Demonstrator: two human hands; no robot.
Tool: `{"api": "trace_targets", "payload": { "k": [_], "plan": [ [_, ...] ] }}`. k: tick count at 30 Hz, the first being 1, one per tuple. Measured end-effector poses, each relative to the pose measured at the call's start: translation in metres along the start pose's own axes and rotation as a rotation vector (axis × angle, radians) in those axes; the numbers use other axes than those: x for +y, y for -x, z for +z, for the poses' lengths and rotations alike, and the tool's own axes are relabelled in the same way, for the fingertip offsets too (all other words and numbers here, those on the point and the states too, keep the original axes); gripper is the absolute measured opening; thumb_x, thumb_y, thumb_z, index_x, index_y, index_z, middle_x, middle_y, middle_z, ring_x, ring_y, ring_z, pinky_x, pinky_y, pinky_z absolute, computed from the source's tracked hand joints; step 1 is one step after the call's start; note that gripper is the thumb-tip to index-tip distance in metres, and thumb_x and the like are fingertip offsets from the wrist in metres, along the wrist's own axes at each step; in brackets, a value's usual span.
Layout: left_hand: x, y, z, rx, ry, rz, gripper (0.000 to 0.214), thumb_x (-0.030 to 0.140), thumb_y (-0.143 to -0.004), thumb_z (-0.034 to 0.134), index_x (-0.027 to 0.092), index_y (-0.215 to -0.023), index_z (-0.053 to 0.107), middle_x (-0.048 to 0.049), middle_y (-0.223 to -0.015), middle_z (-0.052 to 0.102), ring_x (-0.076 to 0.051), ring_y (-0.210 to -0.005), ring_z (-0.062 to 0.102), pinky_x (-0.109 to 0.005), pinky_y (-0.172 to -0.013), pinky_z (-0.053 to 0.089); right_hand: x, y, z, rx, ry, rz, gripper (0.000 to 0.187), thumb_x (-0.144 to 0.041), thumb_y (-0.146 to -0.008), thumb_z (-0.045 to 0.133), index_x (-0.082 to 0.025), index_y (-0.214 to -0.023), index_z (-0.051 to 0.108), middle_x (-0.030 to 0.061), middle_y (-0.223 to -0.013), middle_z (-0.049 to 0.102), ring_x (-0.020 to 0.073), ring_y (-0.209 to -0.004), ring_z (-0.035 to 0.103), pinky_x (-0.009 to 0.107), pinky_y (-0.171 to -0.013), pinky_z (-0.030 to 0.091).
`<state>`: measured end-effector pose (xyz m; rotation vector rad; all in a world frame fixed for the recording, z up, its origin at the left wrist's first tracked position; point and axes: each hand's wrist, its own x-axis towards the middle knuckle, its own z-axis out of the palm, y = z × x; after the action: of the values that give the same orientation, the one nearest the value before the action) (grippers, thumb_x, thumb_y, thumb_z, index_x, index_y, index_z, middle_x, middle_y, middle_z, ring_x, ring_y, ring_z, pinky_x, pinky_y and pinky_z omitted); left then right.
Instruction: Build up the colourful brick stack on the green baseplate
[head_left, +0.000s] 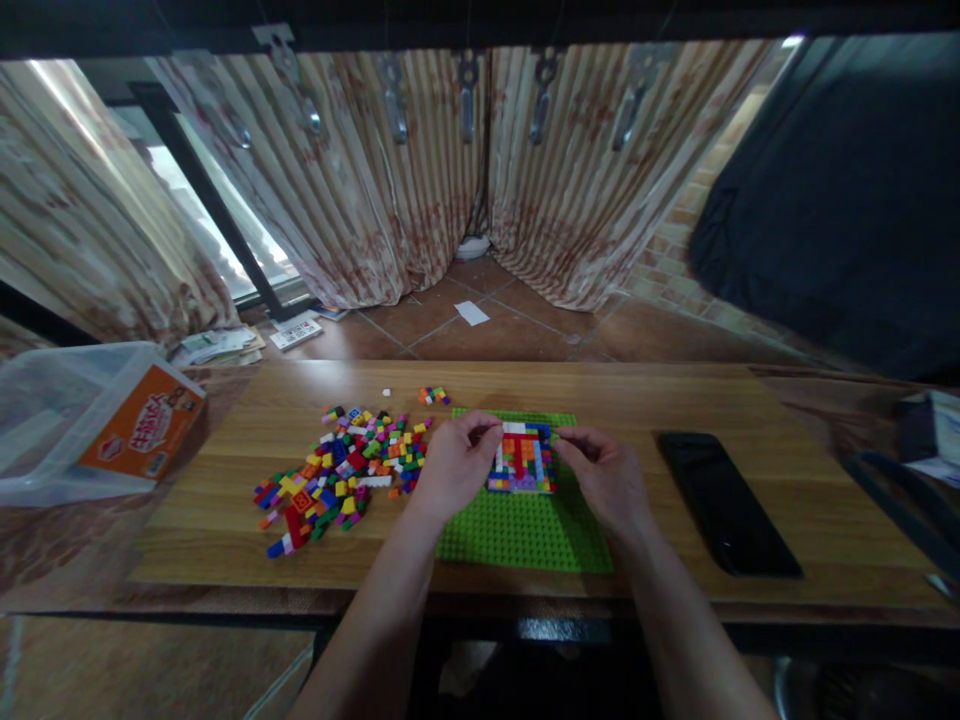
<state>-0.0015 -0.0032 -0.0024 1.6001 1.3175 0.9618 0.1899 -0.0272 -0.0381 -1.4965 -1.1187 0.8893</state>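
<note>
A block of multicoloured toy bricks, with white, red, blue and purple pieces, sits on the green studded baseplate. My left hand is closed at the block's upper left edge, thumb and forefinger together; whatever lies between them is hidden. At the opposite edge, the fingertips of my right hand are pinched close to the bricks. Anything they hold is too small to make out. Loose bricks lie in a wide pile left of my left hand.
A small brick cluster and a white brick lie behind the pile. On the right of the wooden table is a black phone. A clear plastic tub with an orange label stands at the left end.
</note>
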Motion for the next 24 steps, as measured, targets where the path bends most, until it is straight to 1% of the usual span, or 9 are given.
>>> {"api": "trace_targets", "payload": {
  "k": [5, 9, 17, 24],
  "plan": [
    [0.002, 0.001, -0.001, 0.003, -0.011, -0.005, 0.020, 0.025, -0.087, 0.054, 0.016, -0.082, 0.072, -0.0020, -0.072, 0.070, -0.014, -0.065, 0.061, -0.023, -0.061, 0.046, -0.006, 0.006, 0.000, 0.002, 0.134, -0.082, 0.029, -0.043, -0.080, 0.067, -0.019, -0.094, 0.075, 0.0089, -0.094, 0.078, 0.0248, -0.086, 0.072, 0.041, -0.083, 0.055],
    [0.002, 0.000, 0.000, 0.005, 0.019, -0.005, 0.019, 0.023, -0.086, 0.055, 0.016, -0.081, 0.072, -0.0012, -0.071, 0.069, -0.013, -0.064, 0.060, -0.022, -0.058, 0.045, -0.006, 0.008, 0.000, 0.014, 0.236, -0.136, 0.029, -0.042, -0.081, 0.064, -0.020, -0.094, 0.078, 0.0092, -0.098, 0.078, 0.0260, -0.089, 0.072, 0.043, -0.086, 0.055],
    [0.003, 0.001, -0.002, 0.002, -0.005, -0.004, 0.020, 0.021, -0.087, 0.054, 0.015, -0.085, 0.073, -0.0020, -0.075, 0.071, -0.014, -0.068, 0.063, -0.023, -0.063, 0.046, 0.005, 0.005, 0.001, 0.026, 0.109, -0.112, 0.027, -0.042, -0.077, 0.069, -0.022, -0.093, 0.079, 0.0079, -0.098, 0.078, 0.0254, -0.092, 0.071, 0.042, -0.087, 0.054],
    [0.003, 0.000, -0.002, 0.008, -0.012, 0.004, 0.019, 0.018, -0.086, 0.054, 0.016, -0.083, 0.073, -0.0021, -0.075, 0.072, -0.014, -0.070, 0.063, -0.023, -0.065, 0.048, 0.002, -0.001, 0.005, 0.040, -0.042, -0.016, 0.030, -0.041, -0.066, 0.078, -0.020, -0.087, 0.078, 0.0049, -0.080, 0.076, 0.0203, -0.074, 0.068, 0.036, -0.074, 0.055]
  ]
}}
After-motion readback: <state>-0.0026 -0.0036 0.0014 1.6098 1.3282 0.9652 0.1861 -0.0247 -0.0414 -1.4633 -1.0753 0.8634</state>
